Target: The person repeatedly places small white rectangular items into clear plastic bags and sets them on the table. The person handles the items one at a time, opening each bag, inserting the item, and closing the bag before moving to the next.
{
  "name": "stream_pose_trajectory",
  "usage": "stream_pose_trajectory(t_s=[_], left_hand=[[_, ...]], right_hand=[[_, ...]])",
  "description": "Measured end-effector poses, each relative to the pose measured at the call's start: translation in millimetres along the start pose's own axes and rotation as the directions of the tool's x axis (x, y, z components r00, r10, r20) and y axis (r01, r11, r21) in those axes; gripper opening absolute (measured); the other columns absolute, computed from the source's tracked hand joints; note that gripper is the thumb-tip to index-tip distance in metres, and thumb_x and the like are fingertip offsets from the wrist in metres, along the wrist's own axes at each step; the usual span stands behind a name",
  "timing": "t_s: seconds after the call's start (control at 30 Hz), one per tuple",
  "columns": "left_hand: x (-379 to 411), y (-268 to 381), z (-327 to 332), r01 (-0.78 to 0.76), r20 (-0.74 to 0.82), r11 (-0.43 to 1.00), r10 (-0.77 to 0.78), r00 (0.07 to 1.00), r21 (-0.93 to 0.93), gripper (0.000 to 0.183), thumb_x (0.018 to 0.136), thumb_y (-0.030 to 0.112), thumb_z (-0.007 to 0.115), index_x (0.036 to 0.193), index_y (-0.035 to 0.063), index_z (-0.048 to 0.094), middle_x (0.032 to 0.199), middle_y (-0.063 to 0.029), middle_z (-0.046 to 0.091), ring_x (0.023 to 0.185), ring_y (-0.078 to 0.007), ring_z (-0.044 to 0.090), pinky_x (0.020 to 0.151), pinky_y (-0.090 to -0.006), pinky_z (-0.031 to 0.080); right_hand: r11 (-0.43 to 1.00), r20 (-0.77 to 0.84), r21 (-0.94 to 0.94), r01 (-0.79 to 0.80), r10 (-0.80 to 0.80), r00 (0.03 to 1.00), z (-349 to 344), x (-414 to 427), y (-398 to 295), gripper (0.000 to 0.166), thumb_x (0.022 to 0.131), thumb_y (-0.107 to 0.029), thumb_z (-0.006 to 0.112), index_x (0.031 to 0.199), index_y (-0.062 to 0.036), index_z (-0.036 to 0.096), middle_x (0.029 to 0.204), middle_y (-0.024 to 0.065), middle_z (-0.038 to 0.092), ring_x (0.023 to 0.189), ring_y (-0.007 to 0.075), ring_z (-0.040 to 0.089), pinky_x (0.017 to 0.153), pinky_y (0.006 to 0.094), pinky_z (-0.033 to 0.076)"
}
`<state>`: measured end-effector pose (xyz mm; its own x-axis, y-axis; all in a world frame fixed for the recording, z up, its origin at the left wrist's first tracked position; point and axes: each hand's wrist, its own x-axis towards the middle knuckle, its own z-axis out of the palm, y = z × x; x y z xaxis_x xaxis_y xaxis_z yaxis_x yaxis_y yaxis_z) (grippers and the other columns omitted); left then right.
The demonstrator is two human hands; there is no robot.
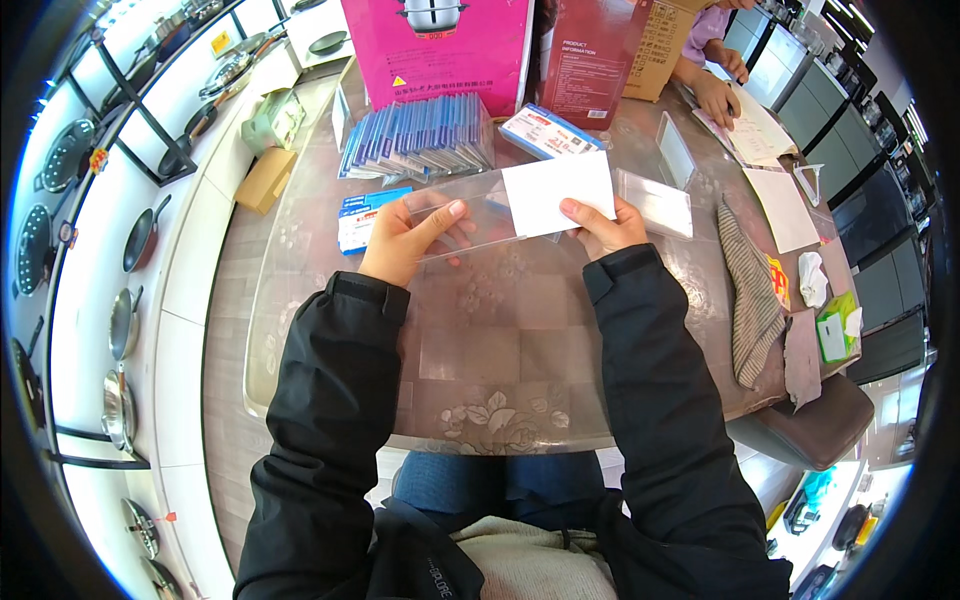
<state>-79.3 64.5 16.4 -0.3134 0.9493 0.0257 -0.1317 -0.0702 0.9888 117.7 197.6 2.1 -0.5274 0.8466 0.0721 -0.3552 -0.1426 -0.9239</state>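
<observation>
Between my hands, above the table, is a clear plastic sign holder (487,214) with a blank white card (551,191) at its right end. My left hand (409,232) grips the holder's left end, thumb on top. With thumb on its face and fingers behind, my right hand (606,223) pinches the card's lower right corner. How far the card sits inside the holder I cannot tell. Left of the holder lie blue and white price cards (358,225), partly behind my left hand. A stack of clear empty holders (656,204) rests right of my right hand.
A long row of filled card holders (420,139) stands at the back, beside more printed price cards (551,133). Behind are a pink box (439,60) and a red box (589,64). At right, another person's hand (716,97) rests on a notebook (757,135), near a striped cloth (746,300).
</observation>
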Motion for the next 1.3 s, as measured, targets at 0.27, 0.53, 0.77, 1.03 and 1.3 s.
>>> stream_pose_trajectory(t_s=[0.27, 0.53, 0.77, 1.03, 1.3], left_hand=[[-2, 4, 1, 0.003, -0.01, 0.997, -0.002, 1.0, 0.081, 0.019, 0.081, 0.019, 0.063, 0.089, 0.0013, 0.06, 0.077, -0.0083, 0.064, 0.065, -0.0148, 0.061, 0.051, -0.0245, 0.05], [-1, 3, -3, -0.058, -0.025, 0.99, 0.061, 0.998, 0.13, 0.014, 0.079, 0.015, 0.065, 0.084, 0.002, 0.062, 0.075, -0.0056, 0.063, 0.065, -0.0121, 0.06, 0.055, -0.0225, 0.047], [-3, 7, 1, -0.001, -0.059, 0.978, 0.013, 0.998, 0.211, 0.013, 0.075, 0.011, 0.069, 0.084, 0.0042, 0.063, 0.08, -0.0022, 0.063, 0.072, -0.0089, 0.059, 0.058, -0.0209, 0.046], [-5, 9, 0, 0.067, -0.014, 0.989, -0.066, 0.998, 0.135, 0.012, 0.074, 0.008, 0.069, 0.083, 0.0043, 0.062, 0.082, -0.0029, 0.063, 0.073, -0.009, 0.059, 0.058, -0.0223, 0.047], [-4, 7, 0, 0.071, -0.015, 0.992, -0.07, 0.997, 0.106, 0.012, 0.074, 0.006, 0.068, 0.083, 0.0031, 0.061, 0.082, -0.0036, 0.063, 0.071, -0.0092, 0.058, 0.056, -0.0227, 0.047]], right_hand=[[0.999, 0.062, -0.004, 0.042, -0.042, 0.997, 0, 0, -9, 0.03, 0.07, -0.009, 0.072, 0.095, 0.0035, 0.06, 0.089, 0.0094, 0.064, 0.081, 0.0143, 0.059, 0.068, 0.0256, 0.047], [0.943, 0.183, -0.327, -0.055, 0.12, 0.976, 2, -5, -22, 0.029, 0.067, 0.002, 0.071, 0.094, 0.0058, 0.06, 0.087, 0.0125, 0.064, 0.072, 0.0168, 0.062, 0.063, 0.0275, 0.051], [0.968, 0.12, -0.249, 0.038, -0.008, 0.993, 8, -7, -14, 0.027, 0.068, 0.005, 0.069, 0.093, 0.0072, 0.059, 0.085, 0.0142, 0.064, 0.071, 0.0179, 0.063, 0.062, 0.0273, 0.052], [0.969, 0.209, -0.239, -0.07, 0.121, 0.97, 2, -4, -17, 0.028, 0.069, 0.002, 0.069, 0.095, 0.0067, 0.058, 0.088, 0.0142, 0.064, 0.072, 0.0182, 0.062, 0.063, 0.0286, 0.052], [0.991, 0.094, -0.132, 0.005, 0.008, 0.996, -3, -2, -9, 0.03, 0.073, -0.006, 0.068, 0.099, 0.0056, 0.058, 0.093, 0.0122, 0.063, 0.083, 0.0172, 0.061, 0.075, 0.028, 0.048]])
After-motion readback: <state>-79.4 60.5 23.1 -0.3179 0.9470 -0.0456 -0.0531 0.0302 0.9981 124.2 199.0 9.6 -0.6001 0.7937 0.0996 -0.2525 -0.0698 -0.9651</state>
